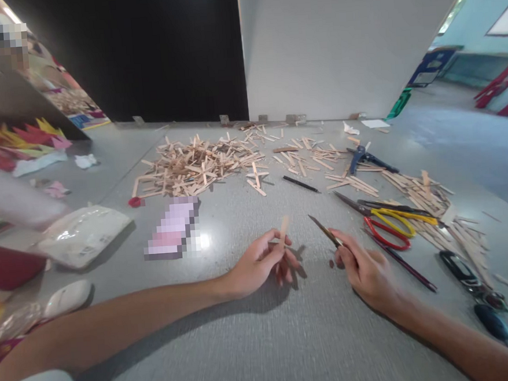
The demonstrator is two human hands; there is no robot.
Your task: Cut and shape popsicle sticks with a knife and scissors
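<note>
A heap of wooden sticks (200, 165) spreads across the desk (169, 347) beyond the hands, with a black pen (300, 183) before it; scissors (366, 210) crowd the right hand (368, 269), whose fingers grip a knife (323, 230) pointing forward-left. The left hand (256, 261) pinches a wooden strip (285, 228) above the desk, long axis near upright, top leaning slightly right

There are two hands, a left hand (257, 264) and a right hand (368, 272), with one knife (325, 231) and one held stick (285, 227). The loose wooden sticks (198, 165) are too many to count. There are also one phone (173, 226), one black pen (300, 183), one white packet (83, 234), two upright panels (153, 52) and at least one pair of scissors (388, 233).
</note>
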